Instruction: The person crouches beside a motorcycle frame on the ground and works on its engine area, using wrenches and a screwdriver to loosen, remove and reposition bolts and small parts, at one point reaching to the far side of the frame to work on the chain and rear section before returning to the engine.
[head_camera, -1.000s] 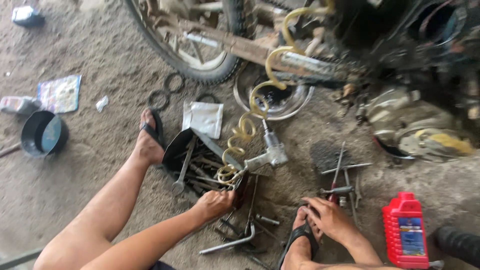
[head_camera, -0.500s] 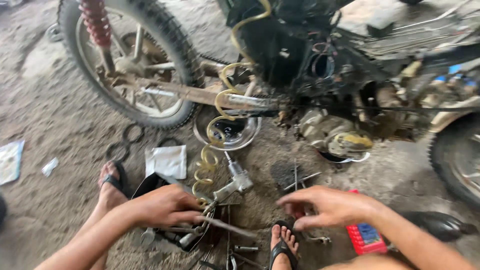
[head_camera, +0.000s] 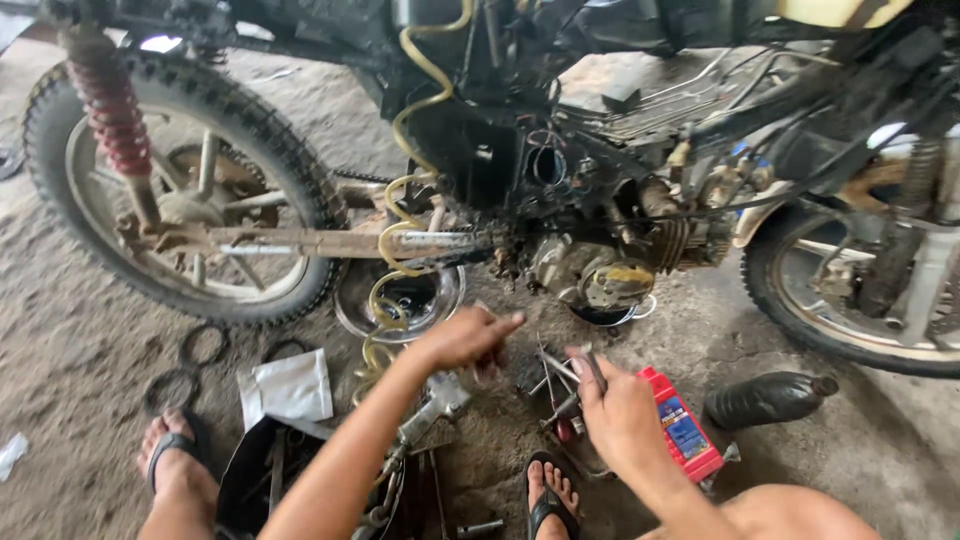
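Thin metal tool (head_camera: 592, 366) held upright above scattered tools (head_camera: 552, 392).

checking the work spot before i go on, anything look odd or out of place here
Yes. Tools lie loose on the dirt floor, a black bottle lies on its side, and the yellow coiled hose trails across the swingarm. No spill visible.

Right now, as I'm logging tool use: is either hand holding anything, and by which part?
The right hand grips a thin metal tool by its lower end. The left hand appears empty.
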